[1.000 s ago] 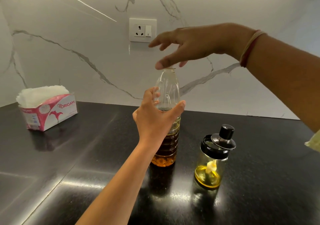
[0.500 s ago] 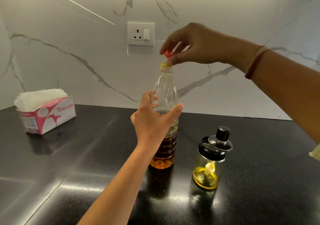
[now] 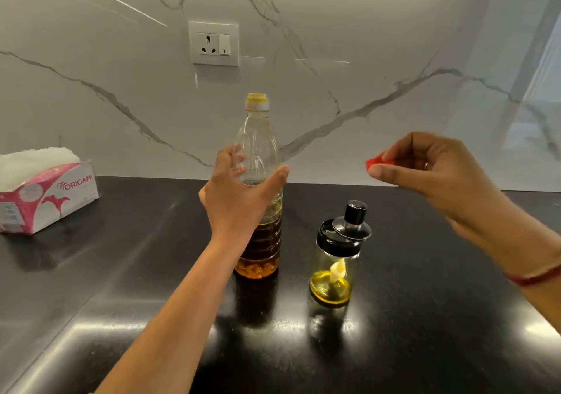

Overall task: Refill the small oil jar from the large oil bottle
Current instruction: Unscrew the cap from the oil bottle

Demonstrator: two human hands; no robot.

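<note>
Large oil bottle [image 3: 261,242]: clear plastic, uncapped, under half full, upright on the surface [image 3: 121,272]. Judged light, squashy and slick; best held at the ribbed waist. Left grip [image 3: 239,196] is wrapped round its shoulder. Red cap [image 3: 378,162] is pinched in the right grip [image 3: 425,169]. Small oil jar [image 3: 332,269], glass with its lid tilted, is stood just right of the bottle, untouched.

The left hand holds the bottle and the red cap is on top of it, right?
No. The left hand does hold the bottle, but the red cap is off it, pinched in the right hand to the bottle's right, as the head view shows.
</note>
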